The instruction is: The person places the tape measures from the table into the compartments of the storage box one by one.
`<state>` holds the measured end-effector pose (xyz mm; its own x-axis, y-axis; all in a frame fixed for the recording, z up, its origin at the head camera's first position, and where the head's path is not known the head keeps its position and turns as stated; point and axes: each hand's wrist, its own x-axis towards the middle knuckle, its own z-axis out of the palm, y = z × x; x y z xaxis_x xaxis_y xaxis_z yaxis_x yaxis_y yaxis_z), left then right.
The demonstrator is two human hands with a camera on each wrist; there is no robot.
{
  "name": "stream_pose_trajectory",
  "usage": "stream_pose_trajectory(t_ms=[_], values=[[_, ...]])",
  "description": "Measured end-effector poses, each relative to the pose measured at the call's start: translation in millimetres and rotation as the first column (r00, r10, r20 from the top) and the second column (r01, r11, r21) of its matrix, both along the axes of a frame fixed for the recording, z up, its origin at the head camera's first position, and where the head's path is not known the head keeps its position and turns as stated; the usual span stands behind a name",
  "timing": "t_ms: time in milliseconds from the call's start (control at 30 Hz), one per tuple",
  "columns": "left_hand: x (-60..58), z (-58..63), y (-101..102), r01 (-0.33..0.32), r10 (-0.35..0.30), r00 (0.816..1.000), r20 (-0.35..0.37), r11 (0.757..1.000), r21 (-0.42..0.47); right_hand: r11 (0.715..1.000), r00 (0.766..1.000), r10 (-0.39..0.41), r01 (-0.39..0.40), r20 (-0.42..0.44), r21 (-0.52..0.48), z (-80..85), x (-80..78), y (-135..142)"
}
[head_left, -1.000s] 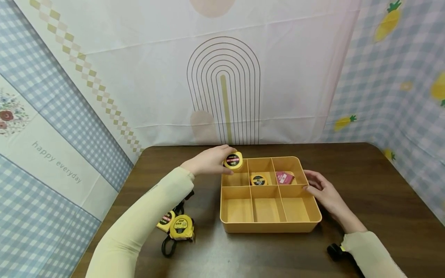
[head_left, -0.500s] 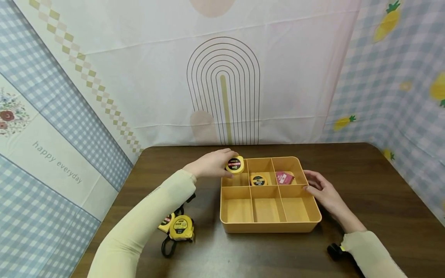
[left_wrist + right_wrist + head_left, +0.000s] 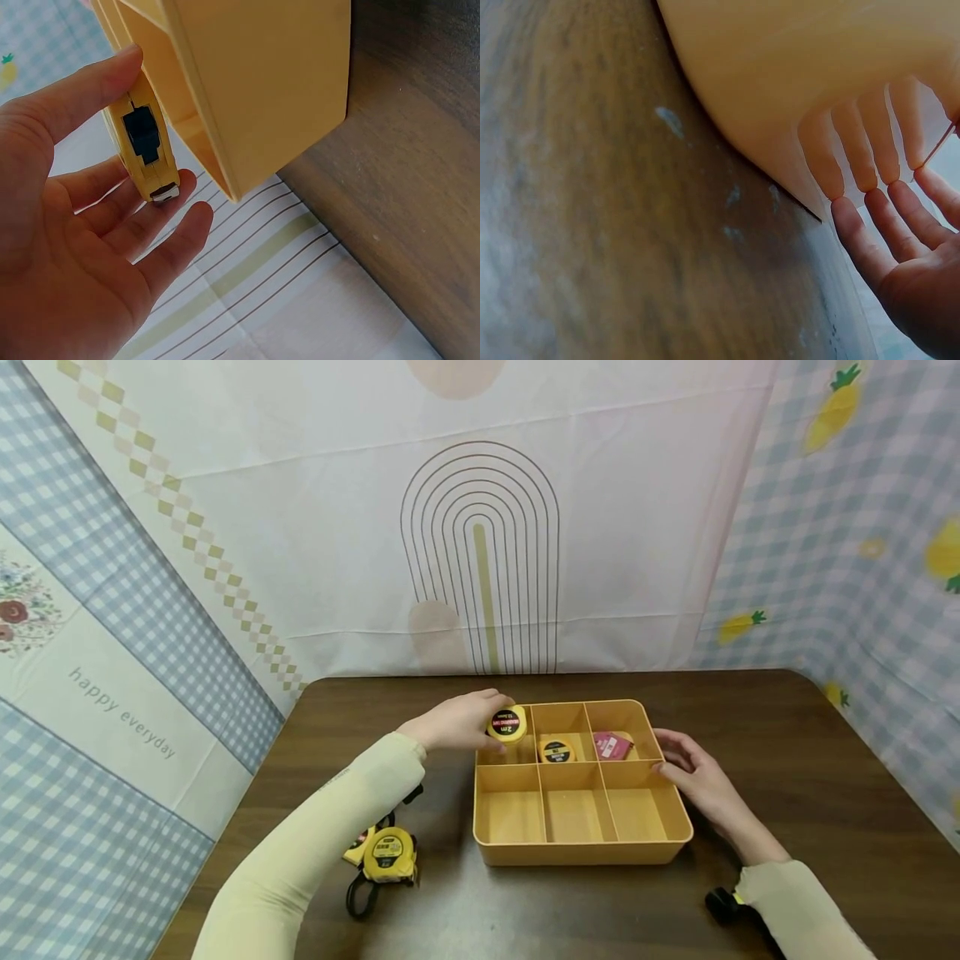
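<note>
Yellow plastic shows in the left hand (image 3: 459, 723), where thumb and fingers pinch a round-faced measuring tape (image 3: 507, 724) by its edges; the tape sits a little lower than a second ago, now over the compartment under the fingertips. The right hand (image 3: 701, 779) stays unclenched, extended fingertips touching the outer wall of the six-compartment organizer (image 3: 585, 854). To the left hand's right, inside it, lie another yellow tape (image 3: 557, 751) and a magenta item (image 3: 612, 745).

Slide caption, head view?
Left hand holding a rounded yellow tape measure over a six-compartment yellow plastic box; right hand touching its side.
</note>
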<state>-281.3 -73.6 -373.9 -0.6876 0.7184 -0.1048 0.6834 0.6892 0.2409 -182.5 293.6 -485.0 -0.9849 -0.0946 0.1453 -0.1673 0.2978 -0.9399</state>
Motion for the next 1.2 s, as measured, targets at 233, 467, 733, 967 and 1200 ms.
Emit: stream_pose_trajectory(t_ms=[233, 467, 733, 967, 1200], values=[[0.2, -4.1, 1.0, 0.000, 0.000, 1.000, 0.016, 1.000, -0.002, 1.000, 1.000, 0.007, -0.007, 0.001, -0.008, -0.5, 0.2, -0.3], [-2.8, -3.9, 1.1, 0.011, -0.011, 1.000, -0.006, 1.000, -0.007, 1.000, 1.000, 0.014, -0.014, -0.006, -0.022, -0.6, -0.5, 1.0], [-3.7, -5.6, 1.6, 0.023, -0.023, 1.000, -0.010, 1.000, -0.022, 0.999, 1.000, 0.016, -0.016, 0.005, -0.029, -1.0, -1.1, 1.0], [-3.0, -8.6, 2.0, 0.021, -0.022, 1.000, -0.014, 1.000, -0.016, 0.999, 1.000, 0.017, -0.017, 0.002, -0.033, -1.4, -0.4, 0.4], [-2.8, -9.3, 3.0, 0.010, -0.010, 1.000, 0.001, 0.999, -0.037, 1.000, 1.000, 0.014, -0.014, 0.011, -0.025, -1.5, -0.2, 0.4]])
